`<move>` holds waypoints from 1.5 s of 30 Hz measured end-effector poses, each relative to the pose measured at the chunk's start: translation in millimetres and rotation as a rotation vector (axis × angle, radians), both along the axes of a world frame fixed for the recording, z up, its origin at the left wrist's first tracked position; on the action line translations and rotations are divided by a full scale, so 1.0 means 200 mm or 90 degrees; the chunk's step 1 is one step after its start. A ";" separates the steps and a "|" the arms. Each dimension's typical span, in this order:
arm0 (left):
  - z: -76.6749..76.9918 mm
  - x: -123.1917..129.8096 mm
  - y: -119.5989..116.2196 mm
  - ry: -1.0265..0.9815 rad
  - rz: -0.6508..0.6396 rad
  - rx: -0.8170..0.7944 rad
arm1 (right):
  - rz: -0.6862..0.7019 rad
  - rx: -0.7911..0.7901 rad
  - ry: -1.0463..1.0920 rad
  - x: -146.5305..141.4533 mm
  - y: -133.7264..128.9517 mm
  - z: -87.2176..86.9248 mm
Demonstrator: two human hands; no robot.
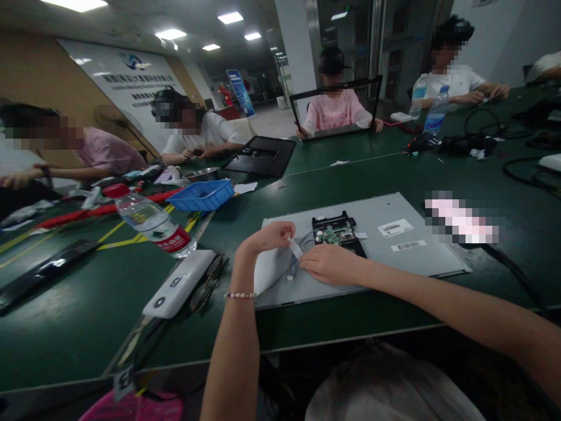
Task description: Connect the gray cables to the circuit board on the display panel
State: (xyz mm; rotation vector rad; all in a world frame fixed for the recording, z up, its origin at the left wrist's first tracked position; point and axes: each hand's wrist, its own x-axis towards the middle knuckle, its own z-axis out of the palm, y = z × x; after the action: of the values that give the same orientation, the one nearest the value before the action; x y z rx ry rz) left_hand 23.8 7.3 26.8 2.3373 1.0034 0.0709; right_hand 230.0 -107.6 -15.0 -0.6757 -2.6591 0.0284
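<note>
A flat silver display panel lies on the green table in front of me, with a black bracket and a green circuit board on it. My left hand is over the panel's left part, its fingers pinched on one end of a short white strip of tape. At the strip's other end my right hand rests low over the panel, fingers closed together on it. Grey cables run from the board beneath the strip. My right hand covers part of the bracket.
To the left are a water bottle, a white power bank, glasses and a blue tray. A blurred-out phone-like item lies right. Across the table a person holds a black frame; other people sit nearby.
</note>
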 end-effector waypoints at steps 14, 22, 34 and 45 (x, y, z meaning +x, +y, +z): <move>-0.01 0.00 -0.02 0.095 0.011 -0.133 | -0.002 0.050 0.013 0.00 0.01 0.01; 0.00 0.01 -0.01 0.077 -0.007 -0.147 | -0.007 0.057 0.010 0.01 0.01 0.01; 0.03 0.04 -0.07 0.114 0.043 -0.185 | -0.012 0.055 0.022 0.00 0.01 -0.01; 0.05 0.06 -0.08 0.108 0.049 -0.216 | -0.006 0.047 0.016 0.01 0.01 0.02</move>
State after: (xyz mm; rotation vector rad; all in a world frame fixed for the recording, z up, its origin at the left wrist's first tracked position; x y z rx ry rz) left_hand 36.5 -9.2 36.2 2.0191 1.0921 -0.2530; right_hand 231.5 -106.5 -11.8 -0.6590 -2.6186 -0.0629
